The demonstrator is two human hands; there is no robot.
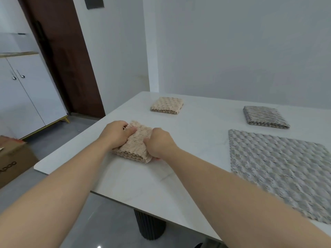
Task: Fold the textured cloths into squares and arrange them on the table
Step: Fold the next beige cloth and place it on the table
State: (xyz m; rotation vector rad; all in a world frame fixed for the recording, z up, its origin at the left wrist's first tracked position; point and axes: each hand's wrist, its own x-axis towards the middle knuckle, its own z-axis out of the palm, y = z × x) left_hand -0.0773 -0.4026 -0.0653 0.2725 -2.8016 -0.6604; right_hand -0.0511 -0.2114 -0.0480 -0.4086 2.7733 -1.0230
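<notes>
Both hands, left [116, 135] and right [160, 143], clamp the folded beige cloth [136, 145] (soft, light, springy, we judge); grip its side edges.

Beige textured cloths: 2, one folded square [167, 106] at far side, one folded bundle [135, 144] under hands. Grey textured cloths: 2, one folded square [265, 117], one lying flat unfolded [281, 170]. Cloths total: 4. Hands: 2, left [117, 134], right [160, 143]. Layer count per fold unclear, roughly four.
</notes>
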